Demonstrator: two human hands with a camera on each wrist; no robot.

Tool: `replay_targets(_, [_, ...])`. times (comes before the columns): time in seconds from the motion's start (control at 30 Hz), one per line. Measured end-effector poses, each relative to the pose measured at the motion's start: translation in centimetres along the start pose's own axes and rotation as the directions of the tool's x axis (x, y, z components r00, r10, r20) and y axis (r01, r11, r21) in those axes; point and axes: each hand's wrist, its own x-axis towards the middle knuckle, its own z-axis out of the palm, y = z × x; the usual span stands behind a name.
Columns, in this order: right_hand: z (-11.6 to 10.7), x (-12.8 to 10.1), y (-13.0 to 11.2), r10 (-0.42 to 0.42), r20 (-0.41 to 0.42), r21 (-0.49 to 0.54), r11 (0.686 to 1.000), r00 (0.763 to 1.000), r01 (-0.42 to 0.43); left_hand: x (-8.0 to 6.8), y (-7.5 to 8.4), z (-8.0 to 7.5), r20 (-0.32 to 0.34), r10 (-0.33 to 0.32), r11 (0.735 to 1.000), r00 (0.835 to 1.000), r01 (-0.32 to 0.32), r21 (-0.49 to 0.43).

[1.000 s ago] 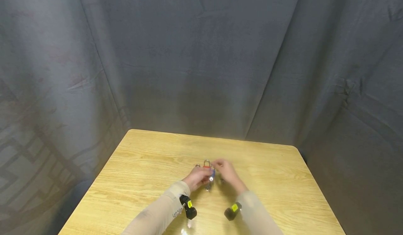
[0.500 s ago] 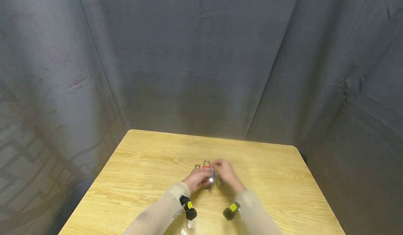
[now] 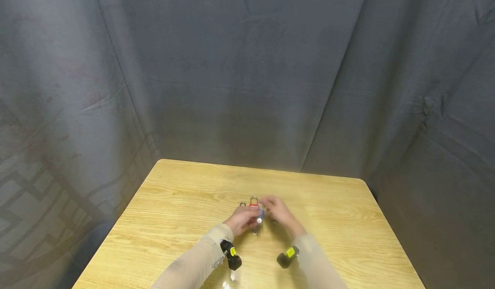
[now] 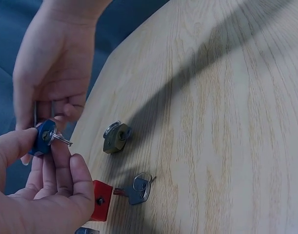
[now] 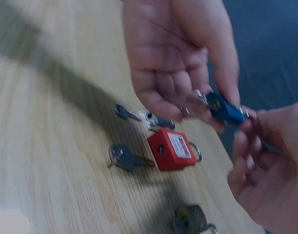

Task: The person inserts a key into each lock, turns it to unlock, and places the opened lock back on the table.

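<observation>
My left hand [image 3: 241, 219] grips a blue padlock [image 4: 43, 136] by its body, thumb on one side and fingers on the other. A key on a ring [image 4: 61, 138] sticks out of the lock's keyhole face. At the opposite end, my right hand [image 3: 277, 208] pinches the padlock's metal shackle, which its fingers partly cover. Both hands hold the padlock over the table. Beneath them lies a red padlock [image 5: 173, 150] with a white label, a dark-headed key [image 5: 123, 158] at its keyhole. To its right is a brass-coloured padlock [image 4: 115, 139].
Left of the red padlock lies another small padlock [image 5: 158, 121], with a dark key [image 5: 123, 111] close to it. The wooden table [image 3: 185, 194] has rounded far corners. Grey curtains [image 3: 247, 87] hang behind it and on both sides.
My right wrist has shifted slightly to the right and turned a little, its fingers staying at the shackle. My left hand keeps the blue padlock in about the same place.
</observation>
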Motion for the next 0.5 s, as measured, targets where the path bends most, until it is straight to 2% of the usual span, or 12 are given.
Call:
replay_targets(0.1, [-0.5,0.0,0.6,-0.019,0.084,0.054,0.998,0.996,0.014,0.1,0.0,-0.1,-0.005,0.004,1.000,1.000,-0.004,0.003])
replay_targets(0.27, [-1.1,-0.2,1.6,-0.011,0.206,0.147,0.989,0.979,-0.020,0.0,0.0,0.0,0.006,0.003,1.000,1.000,-0.003,0.003])
replay_targets(0.37, [-1.1,-0.2,2.0,-0.006,0.235,0.214,0.976,0.972,-0.046,-0.1,0.0,0.1,0.011,-0.001,1.000,1.000,0.001,0.006])
replay_targets(0.5, [-1.2,-0.1,2.4,0.000,0.235,0.262,0.963,0.972,-0.064,-0.1,0.0,0.1,0.004,0.001,1.000,1.000,-0.001,0.012])
